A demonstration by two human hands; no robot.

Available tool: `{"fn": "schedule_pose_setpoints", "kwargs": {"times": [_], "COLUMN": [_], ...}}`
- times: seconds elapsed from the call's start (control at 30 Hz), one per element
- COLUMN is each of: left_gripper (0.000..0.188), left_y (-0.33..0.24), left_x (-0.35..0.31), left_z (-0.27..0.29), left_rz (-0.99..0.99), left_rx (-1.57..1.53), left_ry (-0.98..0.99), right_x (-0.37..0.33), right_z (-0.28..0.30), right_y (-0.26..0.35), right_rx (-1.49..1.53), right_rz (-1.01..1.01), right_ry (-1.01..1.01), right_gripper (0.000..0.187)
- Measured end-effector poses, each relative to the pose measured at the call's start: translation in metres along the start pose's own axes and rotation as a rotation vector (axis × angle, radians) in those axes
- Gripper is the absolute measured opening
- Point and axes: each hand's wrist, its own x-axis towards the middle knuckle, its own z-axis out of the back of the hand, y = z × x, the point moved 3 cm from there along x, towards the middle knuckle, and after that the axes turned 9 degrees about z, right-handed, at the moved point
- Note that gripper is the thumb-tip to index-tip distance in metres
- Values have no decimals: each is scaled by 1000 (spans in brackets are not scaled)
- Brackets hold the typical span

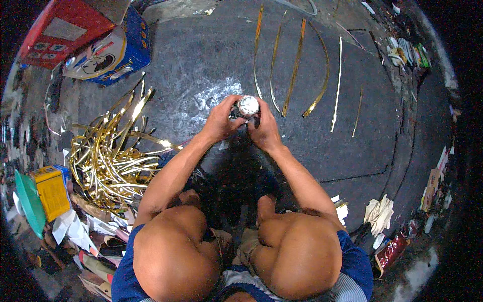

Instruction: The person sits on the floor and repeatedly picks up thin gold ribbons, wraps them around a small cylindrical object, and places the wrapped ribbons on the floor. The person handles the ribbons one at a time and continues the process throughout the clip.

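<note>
From the person's head, the left fisheye of a side-by-side pair looked steeply down and slightly forward. The bare knees (173,254) loomed closest, along the lower edge; the left hand (220,120) and right hand (265,130) lay farther off, above centre, against the dark grey floor (201,55). Straight edges bowed toward the rim.

The round piece (248,106) you held looked like shiny silver metal. Beside you, the piled gold strips (113,163) gleamed, smooth and foil-like. Under them, the dark floor (191,60) was mostly matt and scuffed. Your shirt (357,259) was cloth; near you lay dull, crumpled paper (379,214) and a glossy red wrapper (390,252).
</note>
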Motion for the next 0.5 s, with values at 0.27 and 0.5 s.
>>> {"fn": "schedule_pose_setpoints", "kwargs": {"times": [0.27, 0.5], "left_gripper": [52, 53], "left_y": [8, 13], "left_x": [1, 4], "left_z": [-7, -11], "left_rz": [3, 29], "left_rx": [18, 67], "left_ry": [14, 11], "right_x": [-13, 6], "right_z": [-24, -23], "right_y": [-90, -75], "right_rx": [281, 412], "right_rz": [-635, -666], "right_ry": [-125, -168], "right_gripper": [24, 23]}}
